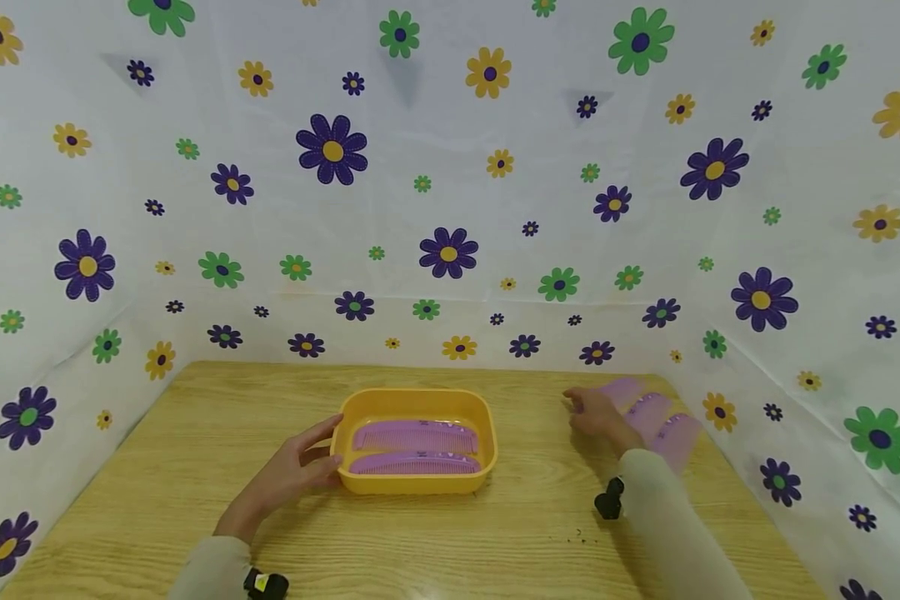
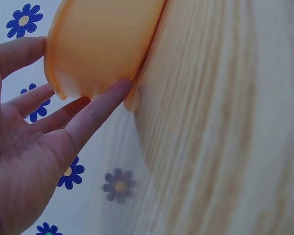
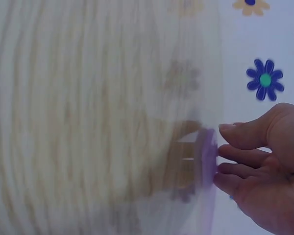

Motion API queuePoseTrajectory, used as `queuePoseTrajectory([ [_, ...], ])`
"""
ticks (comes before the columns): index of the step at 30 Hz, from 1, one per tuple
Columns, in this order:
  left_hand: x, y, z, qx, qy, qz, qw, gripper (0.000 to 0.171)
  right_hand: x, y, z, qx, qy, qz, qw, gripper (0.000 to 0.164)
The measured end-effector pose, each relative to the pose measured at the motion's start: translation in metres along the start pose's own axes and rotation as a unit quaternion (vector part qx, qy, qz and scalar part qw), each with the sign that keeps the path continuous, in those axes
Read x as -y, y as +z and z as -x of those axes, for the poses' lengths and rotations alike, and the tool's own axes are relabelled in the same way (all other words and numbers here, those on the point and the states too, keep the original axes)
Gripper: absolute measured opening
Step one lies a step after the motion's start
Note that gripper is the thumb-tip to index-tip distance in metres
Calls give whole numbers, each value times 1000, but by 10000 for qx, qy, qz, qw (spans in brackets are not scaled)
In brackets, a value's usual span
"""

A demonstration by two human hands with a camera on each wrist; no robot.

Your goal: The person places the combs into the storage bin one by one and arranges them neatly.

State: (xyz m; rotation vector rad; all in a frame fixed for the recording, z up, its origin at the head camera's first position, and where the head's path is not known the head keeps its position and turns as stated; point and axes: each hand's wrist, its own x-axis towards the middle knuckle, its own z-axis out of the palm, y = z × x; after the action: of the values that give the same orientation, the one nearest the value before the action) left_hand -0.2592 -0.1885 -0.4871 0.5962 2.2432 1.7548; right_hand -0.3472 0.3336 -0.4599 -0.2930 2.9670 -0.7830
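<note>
A yellow basket (image 1: 412, 485) stands on the table, with two purple combs (image 1: 416, 436) lying side by side in it. My left hand (image 1: 296, 467) rests on the basket's left end. In the left wrist view its fairly straight fingers (image 2: 100, 110) touch the end wall, and another digit reaches the rim. At the table's right side lie three more purple combs (image 1: 648, 410). My right hand (image 1: 600, 417) is beside the leftmost of these. In the right wrist view its fingertips are close to a purple comb (image 3: 206, 159), thumb apart; whether they touch is unclear.
The wooden table (image 1: 420, 542) is bounded by a white flower-printed sheet (image 1: 450, 200) at the back and both sides. Small dark specks (image 1: 581, 537) lie on the table near the right forearm. Each wrist carries a small black camera (image 1: 610, 500).
</note>
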Motion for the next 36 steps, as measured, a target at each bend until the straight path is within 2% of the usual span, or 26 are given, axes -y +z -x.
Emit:
queuePoseTrajectory([
  [2, 0, 0, 0, 2, -17, 2, 10000, 71, 5, 2, -2, 118, -179, 82, 9997, 52],
  [6, 1, 1, 0, 10, -39, 4, 10000, 71, 9, 0, -4, 149, -276, -216, 9993, 43],
  [11, 1, 3, -1, 15, -25, -9, 10000, 71, -7, -5, -4, -245, -307, -238, 9989, 33],
  [16, 2, 4, 0, 31, -26, -39, 10000, 72, -23, -6, 2, -170, -490, 139, 9986, 34],
  [17, 2, 4, 1, 30, -31, -35, 10000, 72, -24, -6, 3, -121, -412, 70, 9991, 34],
  [23, 0, 3, 2, -26, -44, 7, 10000, 71, -16, -9, 2, -84, -610, 272, 9977, 36],
  [24, -1, 3, 1, -32, -45, 3, 10000, 71, -15, -9, 1, -99, -741, 432, 9963, 36],
  [26, 0, 2, 1, -35, -60, 23, 10000, 71, -11, -7, 0, -35, -715, 523, 9961, 37],
  [31, 0, 1, 1, -70, -121, 8, 9999, 71, -1, 1, -3, 255, -651, 426, 9966, 34],
  [36, -2, 1, 1, -117, -176, -61, 9998, 72, 7, 10, -8, 459, -774, 258, 9956, 27],
])
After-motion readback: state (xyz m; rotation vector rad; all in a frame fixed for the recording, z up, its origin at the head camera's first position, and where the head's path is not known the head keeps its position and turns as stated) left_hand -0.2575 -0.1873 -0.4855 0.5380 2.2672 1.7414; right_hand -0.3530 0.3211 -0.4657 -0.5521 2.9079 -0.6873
